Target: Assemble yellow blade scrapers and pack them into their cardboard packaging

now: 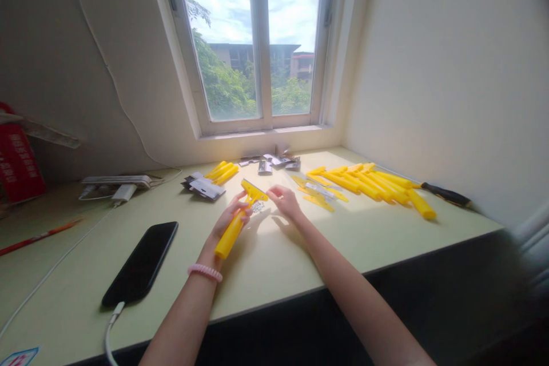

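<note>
Left fingers around yellow scraper handle, right hand just beside head

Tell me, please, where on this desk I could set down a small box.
Bare pale green desk lies between the black glass smartphone and your left hand, and between your right forearm and the row of yellow plastic handles. The back edge beneath the window is crowded with silver packets.

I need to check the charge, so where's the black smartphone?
In the head view, the smartphone lies on the desk left of the left hand, its white cable running off the front edge.
</note>
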Demonstrator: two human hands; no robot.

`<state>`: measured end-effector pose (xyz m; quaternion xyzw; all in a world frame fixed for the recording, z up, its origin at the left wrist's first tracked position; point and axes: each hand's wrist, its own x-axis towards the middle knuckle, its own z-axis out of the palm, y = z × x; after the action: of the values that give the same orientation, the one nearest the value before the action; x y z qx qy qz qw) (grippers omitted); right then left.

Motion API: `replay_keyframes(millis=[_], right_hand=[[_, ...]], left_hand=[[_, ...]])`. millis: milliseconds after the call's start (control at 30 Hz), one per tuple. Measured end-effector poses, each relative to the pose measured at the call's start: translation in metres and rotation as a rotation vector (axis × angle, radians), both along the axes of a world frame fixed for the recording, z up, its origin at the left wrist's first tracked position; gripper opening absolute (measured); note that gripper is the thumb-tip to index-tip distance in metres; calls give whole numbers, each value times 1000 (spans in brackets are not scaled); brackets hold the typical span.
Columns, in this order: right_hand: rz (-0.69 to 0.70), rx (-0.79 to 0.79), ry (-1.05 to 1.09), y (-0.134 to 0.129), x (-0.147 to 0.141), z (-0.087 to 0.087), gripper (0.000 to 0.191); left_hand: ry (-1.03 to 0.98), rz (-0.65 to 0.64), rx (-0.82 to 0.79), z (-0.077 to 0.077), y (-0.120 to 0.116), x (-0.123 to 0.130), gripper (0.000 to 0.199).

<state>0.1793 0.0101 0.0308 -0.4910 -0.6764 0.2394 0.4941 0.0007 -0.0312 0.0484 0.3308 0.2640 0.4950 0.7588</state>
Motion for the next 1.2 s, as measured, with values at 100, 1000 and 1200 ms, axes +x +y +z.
replay_keyframes(millis=[100,1000,1200], right_hand=[[-228,0,-196,0,11,1,16],[-72,426,150,-20,20,27,15],[-39,428,124,-21,19,26,13]], left_hand=[[-4,35,-14,-2,3,-2,58],[51,137,43,-4,4,-4,50],[62,128,34,0,2,-3,50]])
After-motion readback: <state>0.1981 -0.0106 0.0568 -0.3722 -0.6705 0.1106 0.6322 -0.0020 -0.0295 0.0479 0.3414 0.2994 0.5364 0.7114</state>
